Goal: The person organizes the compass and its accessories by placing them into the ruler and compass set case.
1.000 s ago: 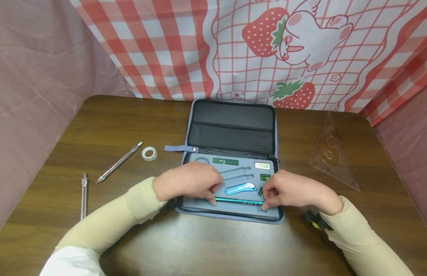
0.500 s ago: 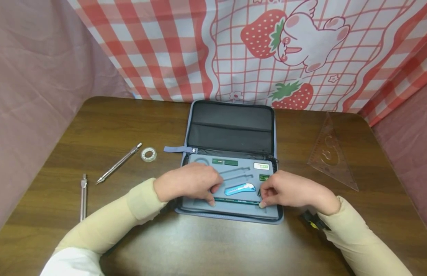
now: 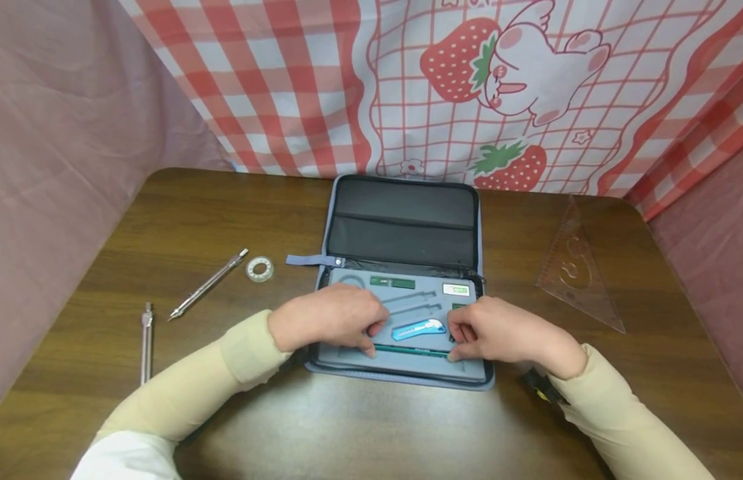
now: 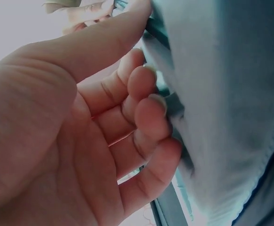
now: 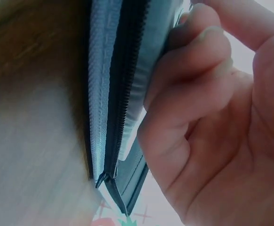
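Note:
An open zip case [image 3: 404, 220] holds a blue-grey foam tray [image 3: 401, 367] with cut-out slots. A dark green pencil [image 3: 412, 351] lies lengthwise along a front slot; whether a second lies beside it I cannot tell. My left hand [image 3: 332, 315] pinches its left end, thumb at the front. My right hand [image 3: 506, 328] pinches the right end with curled fingers. Both ends are hidden by the fingers. Just behind the pencil sits a blue utility knife [image 3: 419, 329]. In the left wrist view the fingertips of my left hand [image 4: 90, 117] rest against the foam.
Behind the knife are two vacant slots, a green box [image 3: 392, 282] and a white eraser [image 3: 456, 289]. Two metallic compass-like tools [image 3: 208, 285] and a clear ring [image 3: 260, 269] lie left on the table. A transparent set square [image 3: 578, 267] lies right.
The pencil has turned from bright turquoise to dark green in its slot. My right hand has shifted slightly left, covering more of the small green item behind it. My left hand stays nearly still.

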Action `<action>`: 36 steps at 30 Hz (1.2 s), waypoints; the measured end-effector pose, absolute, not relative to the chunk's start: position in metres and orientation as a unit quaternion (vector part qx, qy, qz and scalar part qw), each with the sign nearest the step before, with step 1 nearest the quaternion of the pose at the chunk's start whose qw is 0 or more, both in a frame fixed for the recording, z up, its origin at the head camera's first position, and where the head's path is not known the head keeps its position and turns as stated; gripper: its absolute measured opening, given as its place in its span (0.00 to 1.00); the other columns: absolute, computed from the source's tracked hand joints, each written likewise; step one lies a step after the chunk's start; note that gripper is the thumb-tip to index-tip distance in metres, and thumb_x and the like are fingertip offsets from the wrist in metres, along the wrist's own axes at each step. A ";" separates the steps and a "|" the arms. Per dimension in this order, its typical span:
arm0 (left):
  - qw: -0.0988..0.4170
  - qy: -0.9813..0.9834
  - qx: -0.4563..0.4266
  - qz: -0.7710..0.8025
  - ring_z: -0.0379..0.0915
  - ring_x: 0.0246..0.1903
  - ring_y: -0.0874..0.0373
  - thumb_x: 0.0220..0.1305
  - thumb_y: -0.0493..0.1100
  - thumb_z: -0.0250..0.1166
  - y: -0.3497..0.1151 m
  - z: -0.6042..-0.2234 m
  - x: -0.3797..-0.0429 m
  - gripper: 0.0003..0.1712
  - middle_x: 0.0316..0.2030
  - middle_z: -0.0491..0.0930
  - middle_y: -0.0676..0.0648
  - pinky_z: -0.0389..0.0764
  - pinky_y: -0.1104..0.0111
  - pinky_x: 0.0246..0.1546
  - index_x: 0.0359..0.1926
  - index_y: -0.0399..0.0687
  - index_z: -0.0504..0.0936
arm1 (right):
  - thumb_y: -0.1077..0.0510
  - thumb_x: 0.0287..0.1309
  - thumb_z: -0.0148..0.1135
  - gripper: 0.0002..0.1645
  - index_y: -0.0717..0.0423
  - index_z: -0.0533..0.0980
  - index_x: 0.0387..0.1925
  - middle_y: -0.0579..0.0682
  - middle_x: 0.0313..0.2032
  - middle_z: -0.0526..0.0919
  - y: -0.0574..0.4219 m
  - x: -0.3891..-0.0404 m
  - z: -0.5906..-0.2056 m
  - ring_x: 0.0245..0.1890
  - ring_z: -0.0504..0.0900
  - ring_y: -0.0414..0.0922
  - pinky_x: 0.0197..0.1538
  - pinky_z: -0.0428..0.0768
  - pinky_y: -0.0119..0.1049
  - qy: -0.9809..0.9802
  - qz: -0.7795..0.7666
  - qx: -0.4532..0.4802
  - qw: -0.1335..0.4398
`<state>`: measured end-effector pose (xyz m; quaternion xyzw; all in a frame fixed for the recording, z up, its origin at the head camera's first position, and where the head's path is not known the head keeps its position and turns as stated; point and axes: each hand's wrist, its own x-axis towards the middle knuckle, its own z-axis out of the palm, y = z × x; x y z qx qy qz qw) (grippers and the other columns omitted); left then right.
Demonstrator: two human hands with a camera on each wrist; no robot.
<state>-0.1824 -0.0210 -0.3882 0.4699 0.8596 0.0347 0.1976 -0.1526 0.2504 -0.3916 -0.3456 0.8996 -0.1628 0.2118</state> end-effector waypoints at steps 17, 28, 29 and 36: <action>0.207 0.848 0.486 0.049 0.65 0.25 0.63 0.50 0.60 0.66 -0.025 -0.388 -0.182 0.18 0.23 0.69 0.60 0.67 0.68 0.26 0.25 0.58 0.68 | 0.36 0.45 0.65 0.19 0.39 0.66 0.22 0.35 0.15 0.66 0.248 -0.152 -0.393 0.16 0.65 0.34 0.23 0.66 0.31 0.908 -0.139 -0.330 0.216; 0.143 0.852 0.500 0.051 0.65 0.25 0.64 0.59 0.57 0.60 -0.050 -0.352 -0.174 0.11 0.25 0.70 0.61 0.68 0.69 0.27 0.32 0.60 0.70 | 0.36 0.44 0.65 0.19 0.40 0.67 0.22 0.36 0.15 0.66 0.245 -0.156 -0.393 0.16 0.66 0.35 0.23 0.66 0.32 0.906 -0.145 -0.334 0.217; 0.131 0.855 0.499 0.045 0.65 0.25 0.64 0.59 0.56 0.60 -0.057 -0.349 -0.174 0.11 0.25 0.70 0.61 0.68 0.69 0.27 0.32 0.59 0.71 | 0.36 0.44 0.65 0.19 0.40 0.67 0.22 0.36 0.15 0.66 0.246 -0.156 -0.393 0.16 0.66 0.35 0.23 0.66 0.32 0.906 -0.145 -0.333 0.217; 0.149 0.892 0.427 0.015 0.62 0.19 0.65 0.55 0.53 0.64 -0.119 -0.349 -0.174 0.16 0.18 0.65 0.60 0.66 0.68 0.21 0.21 0.58 0.66 | 0.36 0.44 0.65 0.19 0.39 0.66 0.21 0.35 0.15 0.66 0.250 -0.155 -0.393 0.16 0.66 0.34 0.23 0.66 0.32 0.908 -0.146 -0.333 0.210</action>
